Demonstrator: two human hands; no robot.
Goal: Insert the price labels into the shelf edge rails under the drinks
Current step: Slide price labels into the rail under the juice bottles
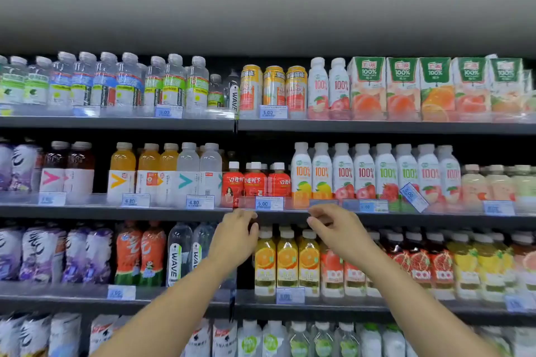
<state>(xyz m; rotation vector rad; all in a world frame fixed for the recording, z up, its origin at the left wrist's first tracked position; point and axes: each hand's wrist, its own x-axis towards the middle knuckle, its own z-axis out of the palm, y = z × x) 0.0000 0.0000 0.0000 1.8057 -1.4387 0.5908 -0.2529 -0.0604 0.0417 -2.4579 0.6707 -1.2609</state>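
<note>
Both hands are raised to the second shelf's clear edge rail (295, 203). My left hand (236, 236) hovers just under the rail with fingers loosely curled, below a blue-and-white price label marked 5.00 (269, 203) that sits in the rail under small red bottles (255, 181). My right hand (338, 229) is just right of that label, fingers bent, fingertips close to the rail's lower edge; I cannot tell whether it pinches anything. Further right, another 5.00 label (413, 197) hangs crooked in front of white juice bottles (406, 174).
Several shelves of bottled drinks, cans and juice cartons fill the view. More labels sit in the rails, such as the 4.80 label (200, 202) and another 4.80 label (135, 200). A vertical divider (235, 124) splits the left and right shelf bays.
</note>
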